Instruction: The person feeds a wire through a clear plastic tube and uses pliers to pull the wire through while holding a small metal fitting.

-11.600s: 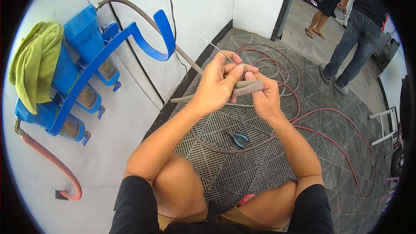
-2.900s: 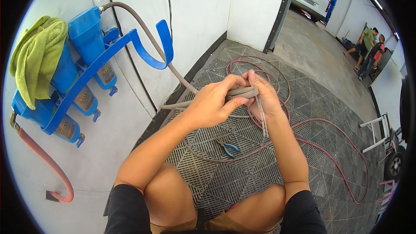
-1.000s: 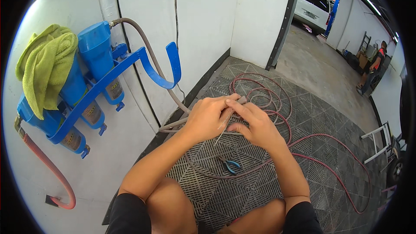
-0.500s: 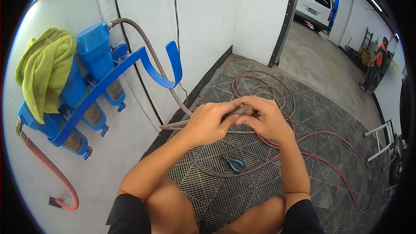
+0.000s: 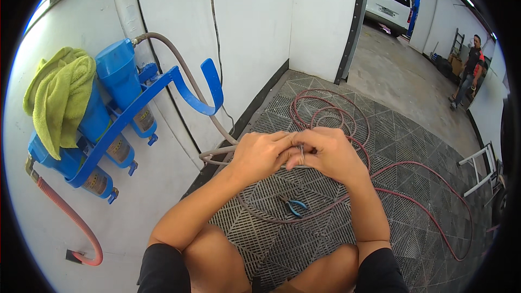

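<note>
Both hands meet in front of the person, over the floor, fingers bent inward and fingertips almost touching. Left hand (image 5: 259, 154): curled closed around a grey hose (image 5: 217, 150), which loops in at the wrist side; the gripped length is mostly hidden by the fingers. Right hand (image 5: 335, 154): fingers and thumb curled in opposite the left; cannot tell whether it pinches anything firmly. A thin wire (image 5: 302, 150) shows in the gap between the two hands, upright, its ends unclear.

Below the hands, pliers with blue handles (image 5: 297, 206) lie on a dark slotted floor mat (image 5: 282, 244). Red hose (image 5: 411, 161) coiled on the same mat beyond the hands, with loose loops running off to the right.

Left wall: a row of blue filters (image 5: 115, 65), green towel (image 5: 61, 92) draped over them, blue hook (image 5: 216, 89) sticking out at the right. Ribbed pink hose (image 5: 73, 220) hangs below. Far right, through the opening: a white van (image 5: 388, 8) and a person standing (image 5: 471, 70) near the wall.
</note>
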Demonstrator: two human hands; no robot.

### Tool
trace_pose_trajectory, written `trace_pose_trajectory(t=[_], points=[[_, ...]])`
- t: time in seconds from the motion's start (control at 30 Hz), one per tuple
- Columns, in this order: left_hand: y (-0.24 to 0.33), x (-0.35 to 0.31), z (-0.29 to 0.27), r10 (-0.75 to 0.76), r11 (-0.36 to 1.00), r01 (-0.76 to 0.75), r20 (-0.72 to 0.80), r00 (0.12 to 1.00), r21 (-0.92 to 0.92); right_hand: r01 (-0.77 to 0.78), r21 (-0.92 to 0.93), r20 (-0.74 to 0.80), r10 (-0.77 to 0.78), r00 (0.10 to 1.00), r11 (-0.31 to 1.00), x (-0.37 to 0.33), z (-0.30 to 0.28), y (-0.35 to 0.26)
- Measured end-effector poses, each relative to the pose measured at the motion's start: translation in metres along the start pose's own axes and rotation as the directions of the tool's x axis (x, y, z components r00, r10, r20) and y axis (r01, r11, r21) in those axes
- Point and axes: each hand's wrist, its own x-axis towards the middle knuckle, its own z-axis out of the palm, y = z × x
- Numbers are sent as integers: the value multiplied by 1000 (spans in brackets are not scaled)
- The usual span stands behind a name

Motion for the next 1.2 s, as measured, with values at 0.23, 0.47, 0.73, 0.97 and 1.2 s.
trace_pose_trajectory(t=[0.23,0.47,0.73,0.97,1.2], points=[[9,-5,10,107,994,-109,109,988,16,98,-237,109,-74,991,967,-3,-10,-6],[13,-9,7,26,991,-14,87,996,-132,20,101,146,-35,989,995,-2,-26,-13],[12,-13,3,-53,965,68,63,997,-253,193,13,25,-194,981,981,2,-16,-22],[19,-6,-3,-62,985,68,43,997,-159,-25,212,-55,37,998,977,0,-14,-28],[24,3,-20,-74,989,76,20,997,-126,84,71,-231,-65,971,994,1,-7,-23]])
